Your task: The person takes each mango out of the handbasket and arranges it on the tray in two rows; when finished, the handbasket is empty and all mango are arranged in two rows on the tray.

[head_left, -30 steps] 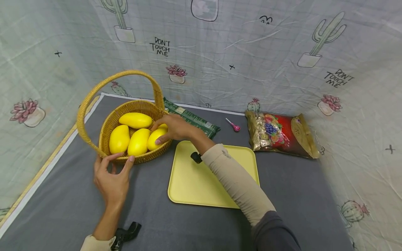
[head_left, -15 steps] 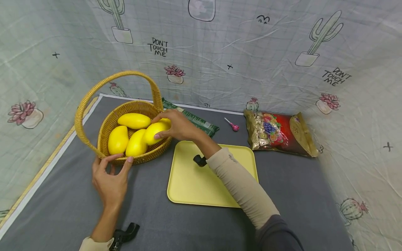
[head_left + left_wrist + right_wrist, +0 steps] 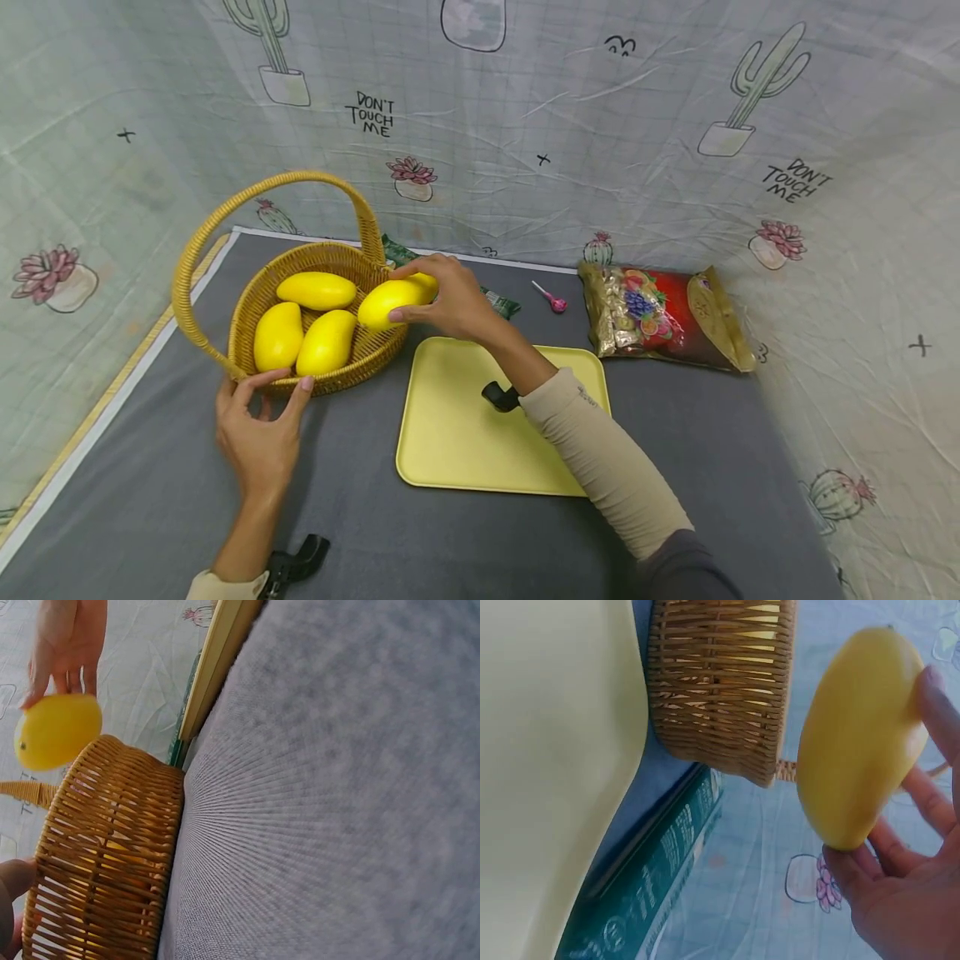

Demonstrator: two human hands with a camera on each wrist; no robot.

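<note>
My right hand (image 3: 459, 302) grips a yellow mango (image 3: 392, 302) between thumb and fingers, raised over the right rim of the wicker basket (image 3: 378, 367). In the right wrist view the mango (image 3: 861, 739) shows whole, held along its side and end above the basket's rim. Three more mangoes lie inside the basket, one of them a mango (image 3: 317, 290) at the back. My left hand (image 3: 258, 437) pinches the basket's near rim, thumb outside and fingertips at the edge. In the left wrist view the left thumb (image 3: 16, 877) shows at the rim.
A yellow tray (image 3: 472, 442) lies right of the basket, under my right forearm. Behind it sits a green packet (image 3: 501, 304), partly hidden by my right hand. A pink lollipop (image 3: 557, 302) and a red and gold candy bag (image 3: 667, 321) lie at the back right.
My right hand has lifted a mango from the right side of the basket and moved it up and rightward to the rim. The left hand keeps its place on the near rim.
</note>
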